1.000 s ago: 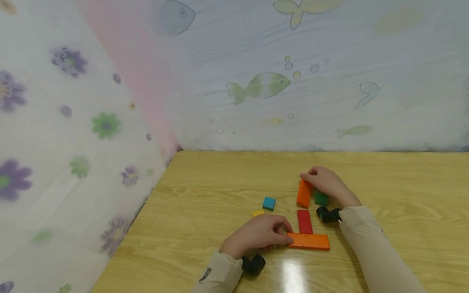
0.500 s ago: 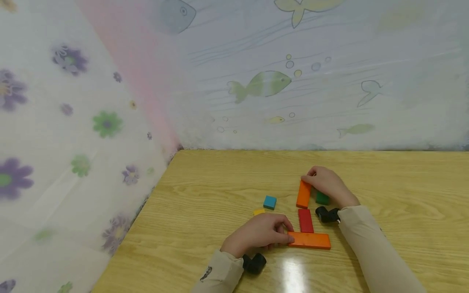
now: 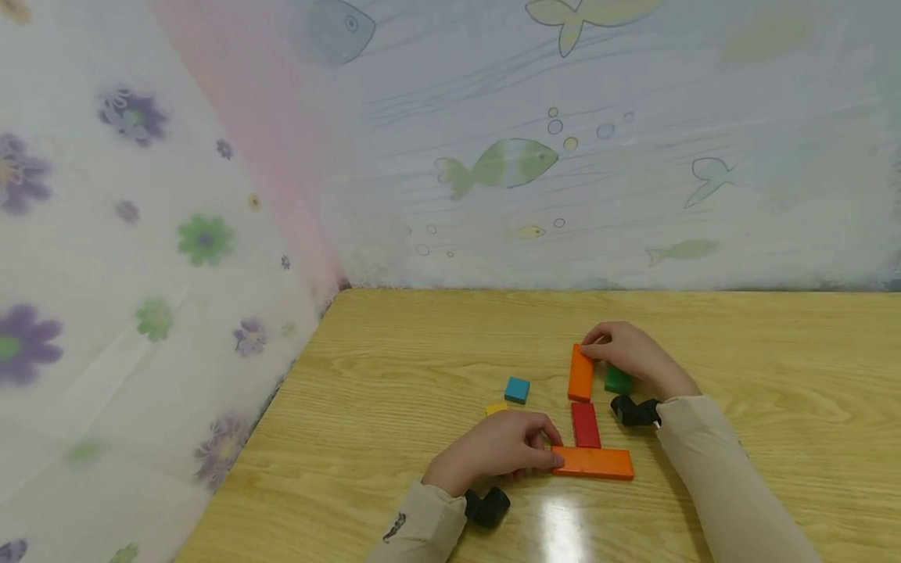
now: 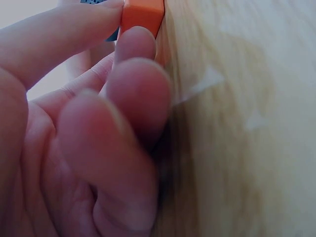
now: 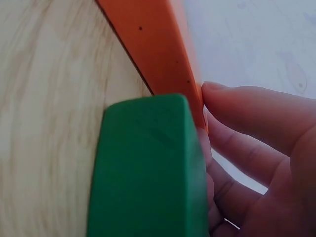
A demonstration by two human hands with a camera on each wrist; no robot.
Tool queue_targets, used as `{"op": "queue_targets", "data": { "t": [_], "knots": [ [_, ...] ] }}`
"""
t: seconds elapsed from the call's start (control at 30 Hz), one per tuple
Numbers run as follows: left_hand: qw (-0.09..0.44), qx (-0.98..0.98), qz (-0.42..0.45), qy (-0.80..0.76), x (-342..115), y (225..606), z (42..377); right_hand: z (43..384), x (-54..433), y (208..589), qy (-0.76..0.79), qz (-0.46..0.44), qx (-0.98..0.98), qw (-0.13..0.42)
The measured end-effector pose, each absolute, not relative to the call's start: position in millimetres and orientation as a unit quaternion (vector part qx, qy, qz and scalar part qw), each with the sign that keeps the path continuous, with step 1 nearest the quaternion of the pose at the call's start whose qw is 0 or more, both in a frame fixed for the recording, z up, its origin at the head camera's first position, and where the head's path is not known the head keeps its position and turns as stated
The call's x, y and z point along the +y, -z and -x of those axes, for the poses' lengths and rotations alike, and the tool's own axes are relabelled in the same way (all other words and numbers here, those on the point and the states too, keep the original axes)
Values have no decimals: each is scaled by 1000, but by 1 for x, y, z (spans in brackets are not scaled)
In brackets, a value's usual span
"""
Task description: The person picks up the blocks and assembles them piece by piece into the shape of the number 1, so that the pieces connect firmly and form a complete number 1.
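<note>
My left hand pinches the left end of a long orange block, which lies crosswise on the table. A red block stands off from its far side, reaching away from me. Past the red block's far end lies a second orange block, lengthwise, with a narrow gap between them. My right hand grips that block's far end, thumb on its top edge in the right wrist view. Just right of it, under the hand, is a green block. The left wrist view shows only the end of the near orange block.
A blue block lies left of the far orange block. Nearer me, a yellow block is partly hidden by my left hand. The wooden table meets a patterned wall at the back and another at the left.
The far orange block has turned slightly, its far end shifting left and settling lower. My right hand has moved a little to the right around it. The left hand stays put.
</note>
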State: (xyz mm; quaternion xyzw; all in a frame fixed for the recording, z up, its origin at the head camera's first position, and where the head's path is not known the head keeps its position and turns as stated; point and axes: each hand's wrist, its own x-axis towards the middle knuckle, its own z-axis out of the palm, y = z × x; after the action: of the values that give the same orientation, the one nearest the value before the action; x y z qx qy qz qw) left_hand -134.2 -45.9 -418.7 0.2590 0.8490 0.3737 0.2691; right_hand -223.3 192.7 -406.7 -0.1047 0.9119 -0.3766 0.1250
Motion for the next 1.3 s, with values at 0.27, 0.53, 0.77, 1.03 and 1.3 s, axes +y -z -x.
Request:
{"op": "queue_targets", "data": {
  "t": [0.27, 0.53, 0.77, 1.03, 1.3],
  "knots": [
    [269, 850, -258, -373, -46, 420, 134, 223, 193, 406, 379, 126, 908, 125],
    [273, 846, -253, -383, -45, 418, 134, 223, 194, 408, 369, 142, 910, 120],
    [275, 845, -252, -383, -46, 417, 134, 224, 192, 409, 360, 144, 914, 118],
    [275, 844, -249, -388, -47, 417, 132, 225, 191, 411, 360, 139, 915, 119],
    [280, 843, -248, -388, -47, 416, 132, 225, 190, 413, 356, 136, 918, 109]
  ]
}}
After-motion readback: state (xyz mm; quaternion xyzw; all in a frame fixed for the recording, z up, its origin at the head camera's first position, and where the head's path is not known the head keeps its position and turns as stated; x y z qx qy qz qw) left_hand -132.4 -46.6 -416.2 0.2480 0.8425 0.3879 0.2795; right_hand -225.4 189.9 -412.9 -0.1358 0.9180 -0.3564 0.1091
